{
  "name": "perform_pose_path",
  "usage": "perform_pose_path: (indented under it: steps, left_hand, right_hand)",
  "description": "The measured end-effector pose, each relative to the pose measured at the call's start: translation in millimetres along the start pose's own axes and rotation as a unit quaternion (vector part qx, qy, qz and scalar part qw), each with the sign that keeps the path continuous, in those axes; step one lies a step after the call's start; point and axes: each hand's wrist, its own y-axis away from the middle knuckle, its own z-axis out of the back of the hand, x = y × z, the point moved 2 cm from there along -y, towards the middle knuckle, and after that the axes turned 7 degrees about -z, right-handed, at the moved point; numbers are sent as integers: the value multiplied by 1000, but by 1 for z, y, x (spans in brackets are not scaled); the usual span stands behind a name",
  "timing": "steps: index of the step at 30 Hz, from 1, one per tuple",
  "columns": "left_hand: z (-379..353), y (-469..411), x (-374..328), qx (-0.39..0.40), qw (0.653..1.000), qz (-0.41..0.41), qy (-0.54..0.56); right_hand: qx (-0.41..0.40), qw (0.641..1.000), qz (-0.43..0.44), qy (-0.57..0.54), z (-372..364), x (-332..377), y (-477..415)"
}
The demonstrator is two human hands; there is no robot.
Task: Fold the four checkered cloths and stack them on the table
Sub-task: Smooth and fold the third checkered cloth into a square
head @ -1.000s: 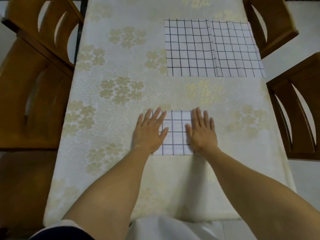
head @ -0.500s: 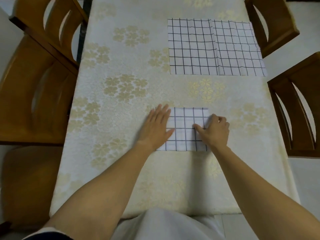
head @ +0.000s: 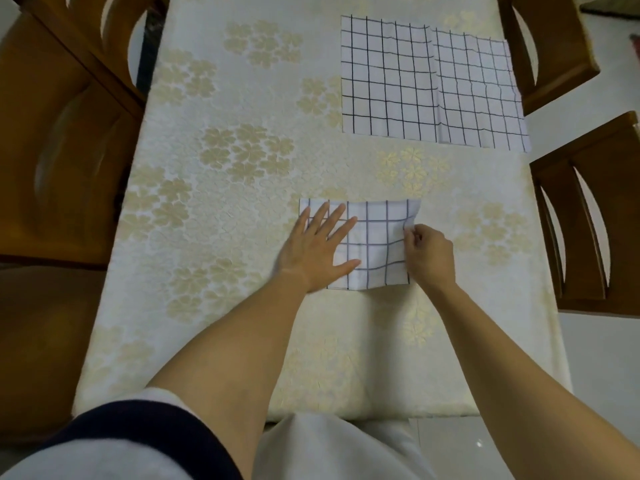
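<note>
Since a second ago, the right grip (head: 429,254) has been shifted from lying flat on the folded checkered cloth (head: 377,244) to its right edge. That edge is now pinched between thumb and fingertips and is raised slightly. The left grip (head: 318,247) is kept spread, palm down, with straight fingers pressed on the left part of the same cloth. The folded cloth is laid on the near middle of the counter (head: 214,237), which is covered by a pale tablecloth patterned with golden flowers. Two more checkered cloths are spread flat at the far right of the counter: a bold-lined cloth (head: 386,77) and, just beside it with edges meeting, a fainter-lined cloth (head: 481,95). Which of the two overlaps the other cannot be told. Wooden chairs are seen at the left (head: 69,133) and at the right (head: 588,220) of the counter.
</note>
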Motion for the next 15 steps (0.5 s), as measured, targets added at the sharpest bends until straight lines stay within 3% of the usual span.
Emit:
perform_pose_path:
  steps: [4,11,15]
  left_hand:
    - [1,0,0,-4,1000,1,3]
    - [1,0,0,-10,1000,-2,12]
    - [6,-2,-1,29,999,3,40]
  right_hand:
    - [-43,996,74,0,3,15,13]
    - [-67,994,63,-54,-2,12,30]
    - [-63,994,68,-59,-2,11,33]
